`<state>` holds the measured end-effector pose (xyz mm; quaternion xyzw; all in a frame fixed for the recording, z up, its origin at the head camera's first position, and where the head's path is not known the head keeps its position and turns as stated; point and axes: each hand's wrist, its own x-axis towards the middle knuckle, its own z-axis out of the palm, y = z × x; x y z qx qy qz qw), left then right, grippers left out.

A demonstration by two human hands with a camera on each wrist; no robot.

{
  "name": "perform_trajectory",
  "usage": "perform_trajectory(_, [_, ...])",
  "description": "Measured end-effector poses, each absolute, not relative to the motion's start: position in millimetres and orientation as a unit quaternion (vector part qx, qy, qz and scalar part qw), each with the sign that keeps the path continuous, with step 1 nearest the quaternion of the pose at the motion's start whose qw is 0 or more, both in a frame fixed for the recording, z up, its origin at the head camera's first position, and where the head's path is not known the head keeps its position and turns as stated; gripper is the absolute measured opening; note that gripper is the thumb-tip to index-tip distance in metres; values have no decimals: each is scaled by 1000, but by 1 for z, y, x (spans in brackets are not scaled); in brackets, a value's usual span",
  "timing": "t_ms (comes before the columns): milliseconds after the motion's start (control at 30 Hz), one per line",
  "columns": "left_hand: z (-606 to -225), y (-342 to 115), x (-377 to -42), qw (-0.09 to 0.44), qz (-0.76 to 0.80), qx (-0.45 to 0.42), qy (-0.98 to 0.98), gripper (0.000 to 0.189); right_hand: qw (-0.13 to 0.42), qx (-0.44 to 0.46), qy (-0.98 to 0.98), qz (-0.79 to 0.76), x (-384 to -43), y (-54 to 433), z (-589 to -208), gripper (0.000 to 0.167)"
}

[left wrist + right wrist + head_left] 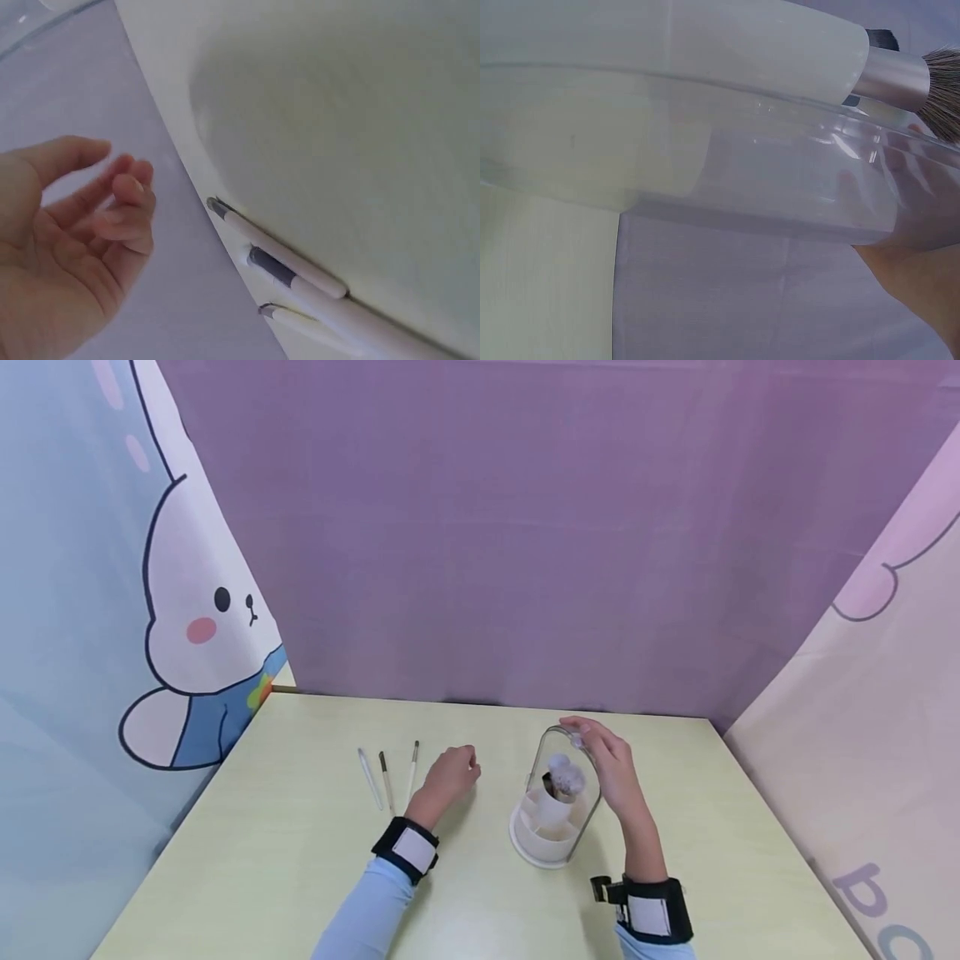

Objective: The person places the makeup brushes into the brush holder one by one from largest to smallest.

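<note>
My right hand grips the upper right edge of a clear domed cover on a round white brush holder. Inside, makeup brushes with fluffy heads stand in the raised middle cup. The right wrist view shows a brush with a silvery ferrule behind the transparent wall. My left hand hovers over the table beside three slim brushes, its fingers loosely curled and nothing in them. In the left wrist view its palm faces the camera, apart from the brushes.
Three slim light-handled brushes lie on the table left of my left hand: a white one, a dark-tipped one and another. A purple cloth hangs behind the pale table, with printed curtains at both sides.
</note>
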<state>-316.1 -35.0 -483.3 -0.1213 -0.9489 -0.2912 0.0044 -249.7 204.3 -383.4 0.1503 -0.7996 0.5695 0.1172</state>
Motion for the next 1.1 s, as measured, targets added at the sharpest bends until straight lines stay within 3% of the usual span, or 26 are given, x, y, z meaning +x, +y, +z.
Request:
perform_trajectory(233, [-488, -46, -327, 8, -255, -64, -965, 23, 117, 150, -797, 573, -250, 203, -383, 39])
perform_trajectory(467, [-497, -52, -332, -11, -221, -65, -973, 14, 118, 150, -795, 576, -252, 203, -385, 40])
perform_trajectory(700, [-499, -55, -330, 6, -210, -74, -975, 8, 115, 144, -800, 571, -250, 202, -385, 39])
perform_trajectory(1100, [-500, -54, -331, 4, -222, -74, -972, 9, 119, 139, -801, 570, -250, 203, -383, 39])
